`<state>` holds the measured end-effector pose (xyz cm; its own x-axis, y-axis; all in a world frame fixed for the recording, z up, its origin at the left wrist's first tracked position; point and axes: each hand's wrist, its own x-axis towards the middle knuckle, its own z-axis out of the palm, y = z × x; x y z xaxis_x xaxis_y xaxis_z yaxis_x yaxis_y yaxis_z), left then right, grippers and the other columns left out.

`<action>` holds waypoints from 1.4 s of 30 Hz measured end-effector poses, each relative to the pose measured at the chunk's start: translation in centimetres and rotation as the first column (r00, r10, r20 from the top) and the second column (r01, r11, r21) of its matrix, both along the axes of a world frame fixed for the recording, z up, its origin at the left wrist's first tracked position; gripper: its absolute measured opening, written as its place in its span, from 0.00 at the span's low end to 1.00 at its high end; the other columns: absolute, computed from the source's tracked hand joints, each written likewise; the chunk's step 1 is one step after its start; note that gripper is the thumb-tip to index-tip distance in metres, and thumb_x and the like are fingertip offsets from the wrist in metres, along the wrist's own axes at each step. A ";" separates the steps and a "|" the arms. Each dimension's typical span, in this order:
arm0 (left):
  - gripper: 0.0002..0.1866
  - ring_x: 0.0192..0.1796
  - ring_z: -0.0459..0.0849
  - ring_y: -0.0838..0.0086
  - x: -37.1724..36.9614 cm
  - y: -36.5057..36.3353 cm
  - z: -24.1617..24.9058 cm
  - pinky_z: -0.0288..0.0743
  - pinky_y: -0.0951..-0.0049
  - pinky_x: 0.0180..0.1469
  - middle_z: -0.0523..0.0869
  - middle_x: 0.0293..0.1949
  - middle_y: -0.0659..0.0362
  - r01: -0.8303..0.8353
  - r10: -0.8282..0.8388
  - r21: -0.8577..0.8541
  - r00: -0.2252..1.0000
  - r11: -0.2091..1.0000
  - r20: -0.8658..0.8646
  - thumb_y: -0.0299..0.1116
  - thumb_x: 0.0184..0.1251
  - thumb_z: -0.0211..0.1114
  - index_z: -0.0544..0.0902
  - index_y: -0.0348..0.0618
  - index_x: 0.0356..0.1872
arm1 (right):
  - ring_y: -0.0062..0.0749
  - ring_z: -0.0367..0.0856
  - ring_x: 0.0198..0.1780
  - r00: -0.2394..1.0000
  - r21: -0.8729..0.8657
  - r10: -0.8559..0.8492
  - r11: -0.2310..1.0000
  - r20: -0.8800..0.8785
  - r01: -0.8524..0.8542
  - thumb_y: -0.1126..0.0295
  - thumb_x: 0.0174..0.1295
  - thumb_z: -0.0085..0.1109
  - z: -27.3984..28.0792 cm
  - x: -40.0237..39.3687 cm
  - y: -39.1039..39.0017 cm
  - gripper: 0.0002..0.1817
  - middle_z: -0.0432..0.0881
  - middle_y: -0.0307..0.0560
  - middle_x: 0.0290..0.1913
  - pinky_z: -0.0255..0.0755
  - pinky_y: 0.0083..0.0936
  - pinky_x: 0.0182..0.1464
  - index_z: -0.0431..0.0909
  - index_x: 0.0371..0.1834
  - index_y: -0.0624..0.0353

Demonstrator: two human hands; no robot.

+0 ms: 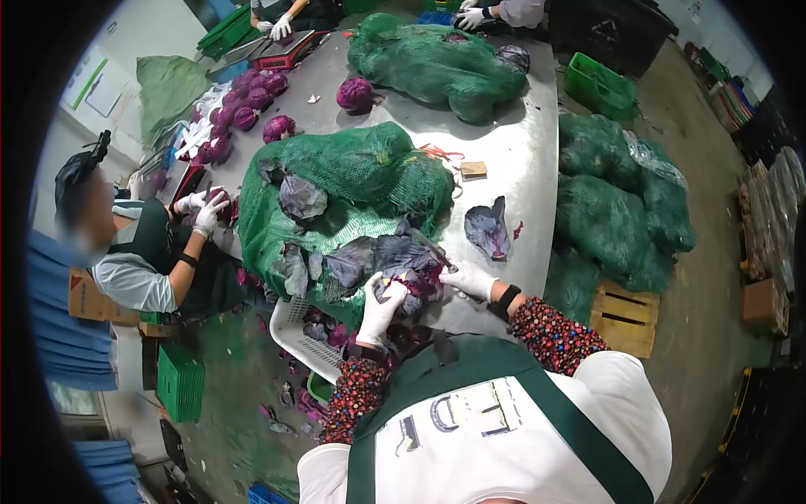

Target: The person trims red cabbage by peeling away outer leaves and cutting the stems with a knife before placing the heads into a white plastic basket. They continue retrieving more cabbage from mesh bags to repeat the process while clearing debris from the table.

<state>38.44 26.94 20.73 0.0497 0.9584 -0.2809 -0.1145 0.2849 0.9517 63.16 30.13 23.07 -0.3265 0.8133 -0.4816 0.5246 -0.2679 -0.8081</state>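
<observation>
My left hand (382, 309), in a white glove, is closed on a red cabbage (421, 291) at the near edge of the metal table. My right hand (472, 280), also gloved, is at the cabbage's right side with fingers closed. A slim dark thing shows at its fingertips; I cannot make out what it is. Loose dark purple leaves (357, 259) lie just beyond the cabbage, partly on a green mesh sack (336, 172). To the right, a single large cabbage leaf (487, 228) rests on the metal table (525, 160).
A white basket (304, 340) with leaf scraps stands below the table edge at my left. Another full mesh sack (437, 67) lies farther back. Co-workers' gloved hands (207, 212) handle cabbage at the left. Stacked sacks (617, 202) and a pallet (625, 317) stand right.
</observation>
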 end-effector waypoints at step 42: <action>0.40 0.63 0.72 0.71 0.4 -0.5 3.8 0.69 0.72 0.63 0.67 0.68 0.54 0.324 -0.324 0.020 0.945 0.946 0.048 0.26 0.61 0.67 0.57 0.43 0.74 | 0.56 0.79 0.51 0.954 0.671 -0.051 0.722 0.294 -0.168 0.46 0.58 0.55 2.6 -1.1 -1.1 0.35 0.81 0.64 0.48 0.73 0.44 0.53 0.65 0.66 0.53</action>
